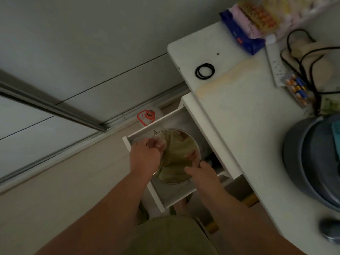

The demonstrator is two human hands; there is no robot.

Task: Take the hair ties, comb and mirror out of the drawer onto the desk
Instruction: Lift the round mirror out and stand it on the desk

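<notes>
A round mirror (176, 159) with a thin metal rim sits over the open white drawer (158, 124), reflecting green cloth and fingers. My left hand (144, 157) grips its left rim. My right hand (202, 173) holds its lower right rim. Black hair ties (204, 71) lie in a small ring pile on the white desk (239, 111), near its left edge. A pale comb (224, 80) lies on the desk just right of the hair ties. A dark object (211, 161) shows deep in the drawer, partly hidden by my right hand.
The desk's right side holds a blue-grey basin (309, 162), a blister pack of capsules (296, 89), black cables (309, 57), a white power strip (276, 65) and snack packets (248, 30) at the back. A white jug with a red lid (149, 115) stands on the floor beyond the drawer.
</notes>
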